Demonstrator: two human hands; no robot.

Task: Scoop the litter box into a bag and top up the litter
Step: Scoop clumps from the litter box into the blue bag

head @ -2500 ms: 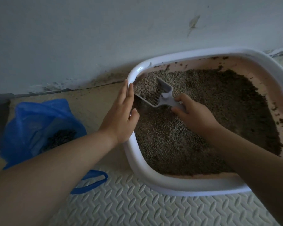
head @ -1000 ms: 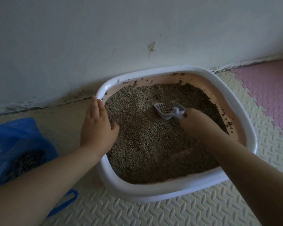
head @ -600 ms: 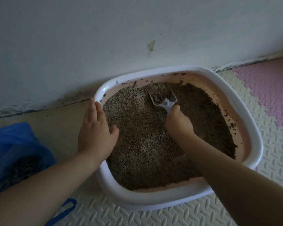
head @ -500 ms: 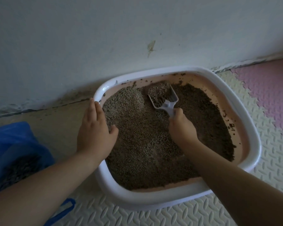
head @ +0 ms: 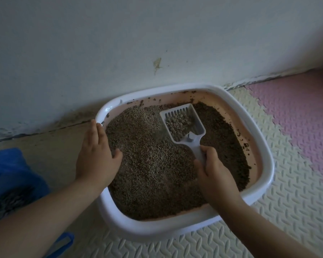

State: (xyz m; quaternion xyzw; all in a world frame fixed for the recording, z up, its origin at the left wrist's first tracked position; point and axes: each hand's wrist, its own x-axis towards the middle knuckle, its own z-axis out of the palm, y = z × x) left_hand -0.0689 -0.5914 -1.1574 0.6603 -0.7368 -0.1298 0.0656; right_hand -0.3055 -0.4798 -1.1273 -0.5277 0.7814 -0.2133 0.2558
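the left forearm (head: 45,211), at lower left of the frame, and the right forearm (head: 265,229), at lower right, are bare. the left grip (head: 96,157) and right grip (head: 215,175) are bare too, fingers short.

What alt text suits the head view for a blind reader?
A right hand grips a white slotted plastic scoop holding clumps over brown litter in a white-rimmed pink litter box; the left hand rests on its rim. Blue plastic bag at left.

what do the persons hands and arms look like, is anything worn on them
Nothing worn that shows. The left hand and right hand have no gloves and no visible rings. The left forearm and right forearm have no sleeve, watch or bracelet up to the picture's edge.
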